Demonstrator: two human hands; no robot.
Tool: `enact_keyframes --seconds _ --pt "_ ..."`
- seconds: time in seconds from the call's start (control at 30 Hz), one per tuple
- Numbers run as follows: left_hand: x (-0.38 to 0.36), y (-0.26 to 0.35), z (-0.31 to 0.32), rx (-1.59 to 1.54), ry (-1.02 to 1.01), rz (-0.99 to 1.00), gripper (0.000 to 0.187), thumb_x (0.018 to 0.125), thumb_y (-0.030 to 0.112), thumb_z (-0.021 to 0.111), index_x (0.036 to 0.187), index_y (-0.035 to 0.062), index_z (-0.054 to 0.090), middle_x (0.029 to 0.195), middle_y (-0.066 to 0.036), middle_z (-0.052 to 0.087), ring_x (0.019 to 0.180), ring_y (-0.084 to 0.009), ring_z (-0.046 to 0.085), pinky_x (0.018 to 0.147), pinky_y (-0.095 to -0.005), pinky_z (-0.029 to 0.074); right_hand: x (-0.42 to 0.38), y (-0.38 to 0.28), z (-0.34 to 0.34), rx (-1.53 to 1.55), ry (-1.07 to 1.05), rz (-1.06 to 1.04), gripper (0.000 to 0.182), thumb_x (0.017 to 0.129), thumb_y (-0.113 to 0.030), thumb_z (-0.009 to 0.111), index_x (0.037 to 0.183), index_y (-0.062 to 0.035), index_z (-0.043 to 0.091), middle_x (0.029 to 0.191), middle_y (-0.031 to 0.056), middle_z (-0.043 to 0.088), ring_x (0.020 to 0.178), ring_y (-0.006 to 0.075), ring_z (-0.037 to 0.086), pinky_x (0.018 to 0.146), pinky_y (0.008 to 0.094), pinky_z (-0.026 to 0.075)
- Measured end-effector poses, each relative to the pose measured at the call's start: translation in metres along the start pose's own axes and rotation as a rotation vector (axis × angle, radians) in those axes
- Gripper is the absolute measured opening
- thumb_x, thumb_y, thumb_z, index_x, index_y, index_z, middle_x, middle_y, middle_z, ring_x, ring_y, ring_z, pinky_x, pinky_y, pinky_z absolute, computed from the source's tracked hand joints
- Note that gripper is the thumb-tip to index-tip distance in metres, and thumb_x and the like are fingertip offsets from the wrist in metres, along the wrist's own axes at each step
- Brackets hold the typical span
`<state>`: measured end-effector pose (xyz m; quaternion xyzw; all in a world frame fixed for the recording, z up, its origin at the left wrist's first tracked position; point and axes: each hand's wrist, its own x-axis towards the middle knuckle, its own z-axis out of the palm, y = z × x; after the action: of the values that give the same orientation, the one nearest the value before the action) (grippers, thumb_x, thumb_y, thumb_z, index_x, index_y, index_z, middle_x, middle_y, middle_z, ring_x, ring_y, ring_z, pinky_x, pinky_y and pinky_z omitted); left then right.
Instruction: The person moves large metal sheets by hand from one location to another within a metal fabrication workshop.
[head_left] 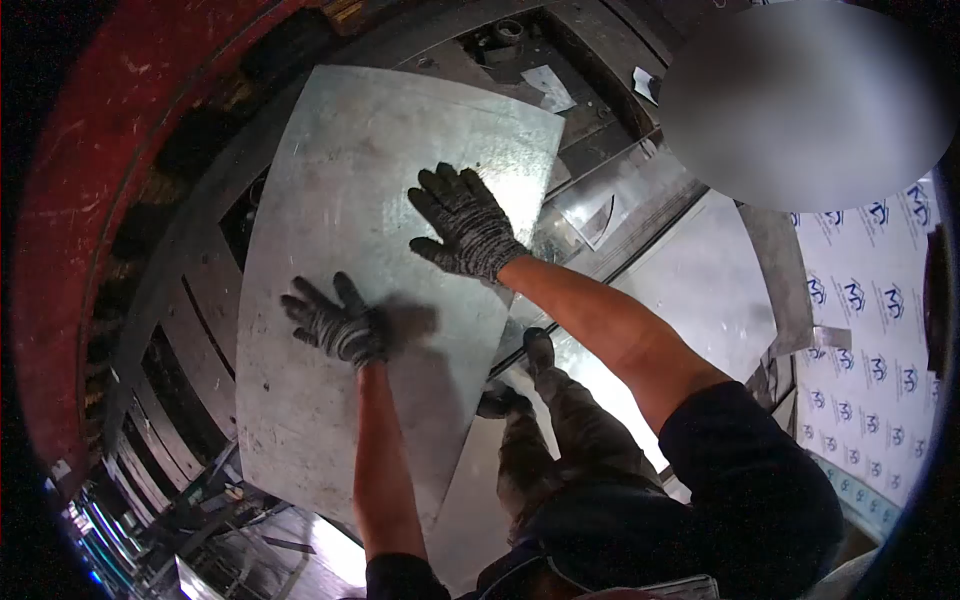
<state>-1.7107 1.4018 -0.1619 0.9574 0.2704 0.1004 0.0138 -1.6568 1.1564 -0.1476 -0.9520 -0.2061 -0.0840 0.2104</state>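
Observation:
A large grey sheet metal panel [330, 190] lies in front of me across the slotted machine bed. My left hand [338, 320], in a grey knit glove, is over its middle left with fingers spread and a shadow beside it. Farther up and to the right, my right hand [465, 222] wears a matching glove. Its fingers are stretched out flat over the panel near the right edge. Neither hand has anything between its fingers.
A red machine frame [80, 200] curves along the left. Behind the panel, a recess in the dark bed [590, 80] holds small scraps. Film-covered sheets printed with blue logos [860, 380] lie at right. Metal offcuts [270, 560] are at lower left. A blurred round patch covers the upper right.

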Motion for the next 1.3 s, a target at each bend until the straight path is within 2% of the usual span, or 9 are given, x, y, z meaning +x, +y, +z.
enact_keyframes --seconds 0.53,0.67,0.73,0.83,1.03,1.17,1.2,1.23,1.3 --pt "0.002 0.027 0.01 0.195 0.017 0.034 0.079 0.097 0.066 0.035 0.156 0.0127 0.029 0.161 -0.023 0.02 0.149 -0.0404 0.017 0.12 -0.0561 0.01 0.025 0.05 -0.014 0.073 -0.117 -0.077 0.068 0.088 -0.047 0.061 0.143 -0.0094 0.047 0.155 0.0194 0.034 0.146 0.0369 0.028 0.12 0.0536 0.019" --pt "0.007 0.016 0.019 0.264 0.006 0.071 0.079 0.097 0.067 0.034 0.156 0.0145 0.027 0.162 -0.022 0.019 0.15 -0.0399 0.015 0.12 -0.0569 0.008 0.068 0.152 0.015 -0.16 0.351 0.09 0.073 0.084 -0.047 0.067 0.139 -0.0021 0.05 0.142 0.0261 0.048 0.135 0.0407 0.043 0.115 0.0522 0.029" --pt "0.013 0.012 0.014 0.167 -0.066 0.03 0.08 0.096 0.065 0.04 0.157 0.0156 0.027 0.162 -0.021 0.018 0.151 -0.0394 0.014 0.121 -0.056 0.005 0.088 0.15 -0.038 0.009 0.104 0.357 0.075 0.088 -0.051 0.064 0.138 0.0032 0.049 0.133 0.0275 0.056 0.124 0.0403 0.054 0.108 0.0445 0.041" --pt "0.019 0.021 -0.001 0.15 -0.069 -0.087 0.08 0.094 0.064 0.045 0.156 0.015 0.029 0.162 -0.02 0.021 0.15 -0.039 0.015 0.121 -0.0557 0.006 0.089 0.154 -0.031 -0.043 0.101 0.392 0.082 0.091 -0.061 0.056 0.136 0.0068 0.05 0.135 0.0299 0.054 0.127 0.0418 0.051 0.106 0.0455 0.041" --pt "-0.003 -0.01 -0.018 -0.068 -0.008 0.051 0.082 0.091 0.062 0.052 0.154 0.0129 0.032 0.161 -0.022 0.023 0.15 -0.0407 0.015 0.12 -0.0558 0.007 0.097 0.158 -0.038 0.017 -0.03 0.425 0.087 0.091 -0.068 0.046 0.151 -0.0063 0.034 0.148 0.0236 0.044 0.133 0.0428 0.045 0.107 0.0474 0.039" --pt "-0.111 -0.149 -0.046 0.21 0.14 -0.279 0.092 0.084 0.067 0.06 0.153 0.0126 0.035 0.158 -0.023 0.028 0.147 -0.0414 0.022 0.119 -0.0545 0.012 0.103 0.165 -0.021 -0.065 -0.154 0.576 0.084 0.092 -0.066 0.047 0.148 -0.0036 0.037 0.143 0.0263 0.048 0.127 0.0453 0.049 0.103 0.0479 0.042" --pt "-0.149 -0.203 -0.054 0.201 0.213 -0.444 0.092 0.084 0.064 0.062 0.154 0.0123 0.033 0.16 -0.024 0.022 0.149 -0.042 0.017 0.118 -0.0597 0.01 0.102 0.184 -0.007 -0.102 -0.13 0.5 0.084 0.092 -0.068 0.044 0.145 -0.0025 0.041 0.14 0.0264 0.051 0.126 0.0456 0.05 0.102 0.0481 0.042" --pt "-0.194 -0.252 -0.06 0.445 0.179 -0.617 0.096 0.083 0.065 0.062 0.154 0.009 0.031 0.159 -0.025 0.023 0.149 -0.0393 0.02 0.119 -0.0526 0.015 0.104 0.19 -0.003 -0.111 -0.118 0.476 0.084 0.093 -0.069 0.042 0.143 -0.0019 0.044 0.137 0.0263 0.054 0.125 0.0457 0.051 0.102 0.0481 0.043" --pt "-0.248 -0.316 -0.091 0.162 0.133 -1.118 0.095 0.084 0.066 0.061 0.152 0.0044 0.035 0.154 -0.027 0.035 0.145 -0.038 0.031 0.116 -0.0436 0.027 0.108 0.189 -0.003 -0.104 -0.113 0.484 0.082 0.094 -0.069 0.037 0.139 -0.001 0.05 0.133 0.0258 0.058 0.123 0.0456 0.053 0.1 0.048 0.043"
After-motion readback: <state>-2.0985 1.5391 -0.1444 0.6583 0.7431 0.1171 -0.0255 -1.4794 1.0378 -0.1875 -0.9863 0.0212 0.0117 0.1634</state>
